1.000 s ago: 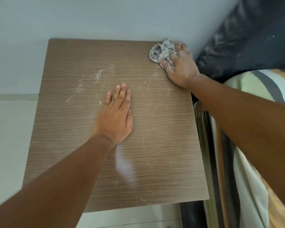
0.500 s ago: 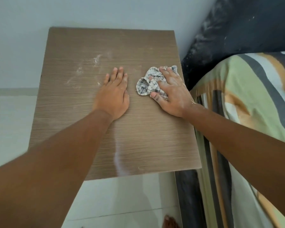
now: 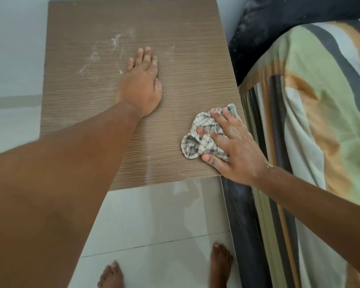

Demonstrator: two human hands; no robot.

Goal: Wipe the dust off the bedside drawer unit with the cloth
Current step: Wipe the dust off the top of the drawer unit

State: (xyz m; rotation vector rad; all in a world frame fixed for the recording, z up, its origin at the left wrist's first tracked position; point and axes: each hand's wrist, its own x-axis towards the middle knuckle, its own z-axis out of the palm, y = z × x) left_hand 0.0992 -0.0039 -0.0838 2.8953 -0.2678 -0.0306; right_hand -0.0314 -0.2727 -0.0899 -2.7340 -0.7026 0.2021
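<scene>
The bedside drawer unit's brown wood-grain top (image 3: 77, 90) fills the upper middle of the view. White dust streaks (image 3: 114, 41) lie on its far middle part. My right hand (image 3: 235, 148) presses a crumpled checked cloth (image 3: 202, 140) onto the top near its front right corner, fingers spread over the cloth. My left hand (image 3: 142, 84) lies flat, palm down, on the middle of the top, just this side of the dust, holding nothing.
A bed with a striped green, orange and grey cover (image 3: 312, 125) stands tight against the unit's right side, with a dark headboard (image 3: 279, 17) behind. Pale floor tiles (image 3: 154, 221) lie below, with my bare feet (image 3: 220, 265) on them. A white wall (image 3: 15, 38) is on the left.
My right hand has dragged the cloth from the far right corner down along the right edge to the front right corner. My left hand stays flat on the top.
</scene>
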